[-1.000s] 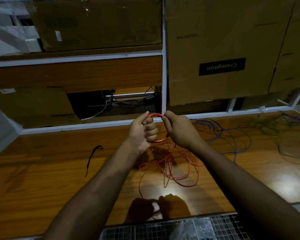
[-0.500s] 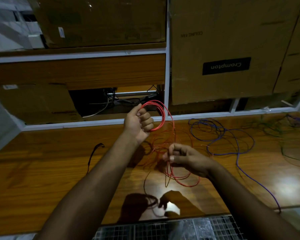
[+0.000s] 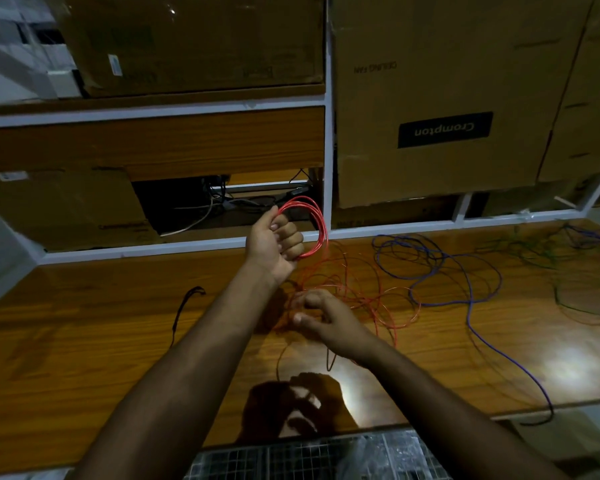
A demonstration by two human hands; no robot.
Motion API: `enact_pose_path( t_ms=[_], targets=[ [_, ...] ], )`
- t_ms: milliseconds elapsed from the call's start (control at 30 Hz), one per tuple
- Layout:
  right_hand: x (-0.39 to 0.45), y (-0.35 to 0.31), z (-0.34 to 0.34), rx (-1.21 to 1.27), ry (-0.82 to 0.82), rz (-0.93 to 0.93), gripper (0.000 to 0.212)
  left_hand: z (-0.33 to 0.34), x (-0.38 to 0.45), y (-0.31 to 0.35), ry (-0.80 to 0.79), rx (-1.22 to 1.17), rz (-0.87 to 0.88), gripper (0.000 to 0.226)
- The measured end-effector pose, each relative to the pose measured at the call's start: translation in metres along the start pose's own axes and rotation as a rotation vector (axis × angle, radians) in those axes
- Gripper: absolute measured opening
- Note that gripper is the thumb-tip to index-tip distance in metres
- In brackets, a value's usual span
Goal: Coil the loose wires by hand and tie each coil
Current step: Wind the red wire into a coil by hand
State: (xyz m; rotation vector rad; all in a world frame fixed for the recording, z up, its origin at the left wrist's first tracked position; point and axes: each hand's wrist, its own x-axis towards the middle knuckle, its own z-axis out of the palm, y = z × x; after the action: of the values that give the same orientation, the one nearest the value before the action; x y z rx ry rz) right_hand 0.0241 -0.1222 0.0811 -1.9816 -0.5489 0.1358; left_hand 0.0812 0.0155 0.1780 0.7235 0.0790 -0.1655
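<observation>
My left hand [image 3: 277,241] is raised above the wooden table [image 3: 84,341] and grips a coil of red wire [image 3: 317,226], several loops standing out to its right. The rest of the red wire lies as a loose tangle [image 3: 371,299] on the table below. My right hand [image 3: 326,322] hovers low over that tangle, thumb and fingers pinching a red strand. A loose blue wire [image 3: 465,282] sprawls on the table to the right, one end trailing to the front edge. A green wire [image 3: 575,289] lies tangled at the far right.
A short black tie [image 3: 184,306] lies on the table to the left. Behind the table stands a white-framed shelf [image 3: 328,150] with cardboard boxes, one labelled Crompton [image 3: 444,129]. A wire-mesh surface [image 3: 309,459] sits at the front edge.
My right hand left the coil, dropped to the tangle on the table and drew in toward the left. The left hand lifted the coil slightly and the loops show wider.
</observation>
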Motion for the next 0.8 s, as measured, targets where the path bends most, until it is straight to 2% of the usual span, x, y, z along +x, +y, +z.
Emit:
enact_pose_path(
  t_ms=[33,67,167,200,267,367,400,467,533,600,733,800],
  targets=[
    [0.002,0.001,0.0,-0.008,0.07,-0.015,0.014,0.0,-0.001,0.0,0.004,0.0,0.004,0.05],
    [0.003,0.001,-0.002,0.007,0.14,-0.018,0.019,-0.001,-0.002,0.0,0.01,0.003,0.009,0.05],
    [0.0,-0.001,-0.015,0.234,0.238,0.04,0.021,-0.005,-0.004,0.002,0.025,0.004,0.019,0.05],
    [0.0,0.002,-0.019,0.293,0.22,0.065,0.021,-0.007,-0.004,0.002,0.026,-0.003,0.018,0.049],
    [-0.004,0.006,-0.023,0.323,0.085,0.092,0.02,-0.008,-0.004,0.003,0.027,-0.018,0.015,0.049],
    [-0.01,0.012,-0.014,0.259,-0.123,0.081,0.047,-0.007,-0.003,0.004,0.034,-0.01,0.027,0.049],
    [-0.012,0.011,-0.009,0.228,-0.124,0.071,0.054,-0.006,-0.003,0.004,0.034,-0.004,0.031,0.049],
    [-0.009,0.008,0.002,0.121,-0.023,0.038,0.064,-0.005,-0.003,0.002,0.029,0.0,0.032,0.049],
    [-0.002,0.005,0.011,0.004,0.062,0.019,0.068,-0.005,-0.003,-0.001,0.022,-0.005,0.026,0.05],
    [0.004,0.001,0.015,-0.064,0.109,-0.003,0.056,-0.005,-0.002,-0.003,0.012,-0.015,0.018,0.049],
    [0.009,-0.002,0.016,-0.072,0.198,-0.083,0.011,-0.005,-0.002,-0.002,0.001,-0.028,0.013,0.049],
    [0.007,-0.002,0.013,-0.008,0.229,-0.119,0.005,-0.007,-0.002,-0.001,0.007,-0.032,0.017,0.05]
  ],
)
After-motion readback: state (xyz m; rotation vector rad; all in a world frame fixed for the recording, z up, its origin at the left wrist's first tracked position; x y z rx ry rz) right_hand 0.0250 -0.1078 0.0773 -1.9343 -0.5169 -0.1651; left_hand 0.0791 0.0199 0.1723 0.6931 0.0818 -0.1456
